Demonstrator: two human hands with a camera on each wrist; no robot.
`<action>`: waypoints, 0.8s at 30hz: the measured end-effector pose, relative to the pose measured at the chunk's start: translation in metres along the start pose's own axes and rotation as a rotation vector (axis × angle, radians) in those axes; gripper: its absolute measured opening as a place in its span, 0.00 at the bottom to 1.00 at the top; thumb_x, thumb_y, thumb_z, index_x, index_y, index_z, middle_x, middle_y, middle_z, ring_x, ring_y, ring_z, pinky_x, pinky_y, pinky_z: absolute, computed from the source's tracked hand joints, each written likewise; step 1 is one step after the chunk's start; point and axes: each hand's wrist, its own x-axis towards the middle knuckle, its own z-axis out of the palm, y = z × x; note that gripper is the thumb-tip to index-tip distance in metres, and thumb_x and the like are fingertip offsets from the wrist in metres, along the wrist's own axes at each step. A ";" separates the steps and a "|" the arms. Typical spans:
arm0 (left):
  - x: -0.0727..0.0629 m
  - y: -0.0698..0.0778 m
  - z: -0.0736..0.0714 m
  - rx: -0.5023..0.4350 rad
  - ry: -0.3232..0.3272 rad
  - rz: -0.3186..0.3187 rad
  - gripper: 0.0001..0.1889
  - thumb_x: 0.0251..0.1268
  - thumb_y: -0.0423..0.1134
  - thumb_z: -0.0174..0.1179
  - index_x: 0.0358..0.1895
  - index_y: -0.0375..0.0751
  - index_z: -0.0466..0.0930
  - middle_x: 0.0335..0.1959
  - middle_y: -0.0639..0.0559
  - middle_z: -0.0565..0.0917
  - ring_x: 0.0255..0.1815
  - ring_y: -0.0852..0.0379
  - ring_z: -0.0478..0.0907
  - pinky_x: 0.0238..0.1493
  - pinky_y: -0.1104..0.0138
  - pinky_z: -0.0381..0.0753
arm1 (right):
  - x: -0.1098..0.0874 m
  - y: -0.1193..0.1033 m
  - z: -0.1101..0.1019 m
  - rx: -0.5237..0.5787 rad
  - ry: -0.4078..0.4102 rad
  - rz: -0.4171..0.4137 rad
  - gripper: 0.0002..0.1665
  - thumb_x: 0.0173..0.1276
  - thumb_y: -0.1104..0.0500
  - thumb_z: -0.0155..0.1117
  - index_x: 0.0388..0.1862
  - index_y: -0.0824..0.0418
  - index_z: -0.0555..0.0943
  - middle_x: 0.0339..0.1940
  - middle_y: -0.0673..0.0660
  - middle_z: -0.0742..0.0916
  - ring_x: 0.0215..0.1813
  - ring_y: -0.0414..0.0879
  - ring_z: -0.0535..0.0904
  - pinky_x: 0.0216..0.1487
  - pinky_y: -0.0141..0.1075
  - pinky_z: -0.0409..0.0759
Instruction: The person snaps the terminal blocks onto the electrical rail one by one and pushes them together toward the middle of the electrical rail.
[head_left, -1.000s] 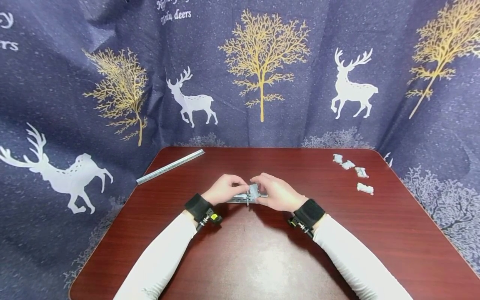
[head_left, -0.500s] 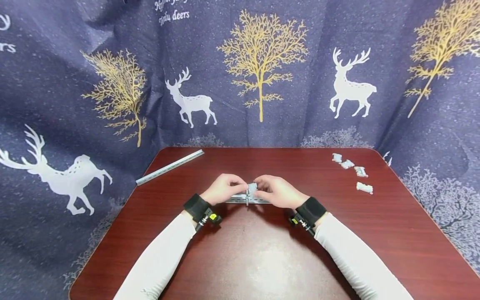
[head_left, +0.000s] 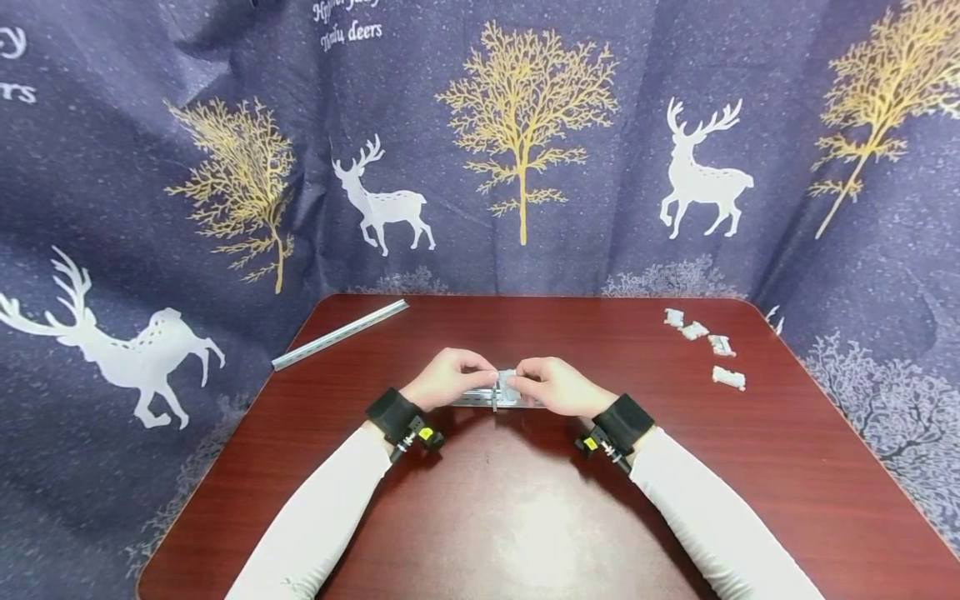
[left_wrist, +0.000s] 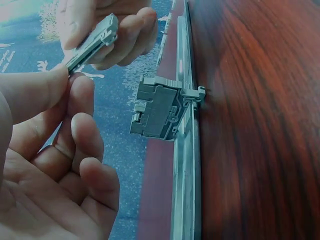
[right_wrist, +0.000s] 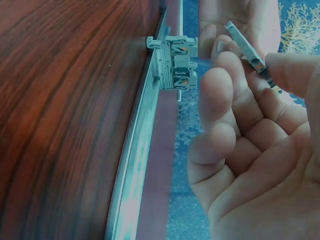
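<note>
A slim grey terminal block (left_wrist: 96,42) is held between both hands, above a slotted metal DIN rail (left_wrist: 186,210) on the table. My left hand (head_left: 447,380) pinches one end of it between thumb and forefinger, its other fingers loosely curled. My right hand (head_left: 558,387) grips the other end with thumb and fingers; in the right wrist view the block (right_wrist: 245,47) shows narrow edge on, with an orange spot. Another grey terminal block (left_wrist: 159,110) stands clipped across the rail, just beside the hands, its small foot hooked over the rail's near edge.
A second slotted rail (head_left: 341,335) lies diagonally at the table's back left. Several loose terminal blocks, including a pale one (head_left: 729,377), lie at the back right. A patterned curtain (head_left: 465,267) hangs behind the dark red table (head_left: 420,533).
The terminal block in my right hand has turned from a tilted pose to a straighter one beside the clipped block. My right hand has lowered slightly and its fingers have shifted; my left has hardly moved.
</note>
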 end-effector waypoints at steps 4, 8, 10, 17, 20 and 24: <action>0.000 0.001 0.000 0.015 -0.012 0.007 0.07 0.78 0.44 0.72 0.46 0.49 0.97 0.39 0.61 0.93 0.44 0.57 0.85 0.47 0.63 0.82 | -0.001 -0.001 0.001 0.047 -0.009 0.014 0.20 0.87 0.47 0.64 0.31 0.53 0.82 0.22 0.48 0.84 0.23 0.40 0.73 0.28 0.33 0.70; 0.000 0.001 0.001 0.018 -0.025 0.009 0.06 0.78 0.44 0.72 0.46 0.50 0.97 0.39 0.61 0.93 0.44 0.57 0.85 0.47 0.63 0.82 | -0.002 -0.002 0.002 0.074 -0.020 0.005 0.21 0.87 0.48 0.64 0.30 0.53 0.81 0.22 0.47 0.83 0.25 0.42 0.77 0.31 0.34 0.75; 0.000 0.000 0.001 0.019 -0.033 0.013 0.06 0.78 0.44 0.72 0.47 0.50 0.97 0.40 0.61 0.93 0.44 0.58 0.85 0.47 0.63 0.82 | -0.002 -0.003 0.002 0.078 -0.020 0.001 0.21 0.87 0.48 0.64 0.29 0.53 0.81 0.21 0.47 0.83 0.26 0.43 0.78 0.32 0.35 0.76; 0.001 0.000 -0.001 0.045 -0.029 0.015 0.10 0.78 0.46 0.72 0.49 0.47 0.97 0.40 0.62 0.93 0.44 0.59 0.86 0.48 0.63 0.84 | -0.002 -0.002 0.000 0.100 0.022 0.034 0.22 0.85 0.48 0.65 0.27 0.53 0.80 0.21 0.48 0.83 0.24 0.43 0.76 0.30 0.34 0.72; 0.001 -0.002 -0.004 0.058 -0.006 0.009 0.11 0.78 0.47 0.72 0.50 0.45 0.97 0.40 0.62 0.93 0.44 0.59 0.86 0.49 0.62 0.84 | -0.002 0.000 -0.001 0.089 0.052 0.049 0.23 0.85 0.48 0.65 0.26 0.53 0.80 0.20 0.48 0.83 0.24 0.43 0.75 0.30 0.35 0.72; 0.001 -0.009 -0.007 0.095 0.008 -0.014 0.10 0.78 0.46 0.72 0.50 0.46 0.96 0.40 0.62 0.93 0.45 0.59 0.86 0.53 0.60 0.84 | -0.002 0.001 -0.004 0.076 0.079 0.085 0.23 0.84 0.48 0.65 0.25 0.53 0.80 0.19 0.47 0.82 0.24 0.43 0.76 0.30 0.35 0.72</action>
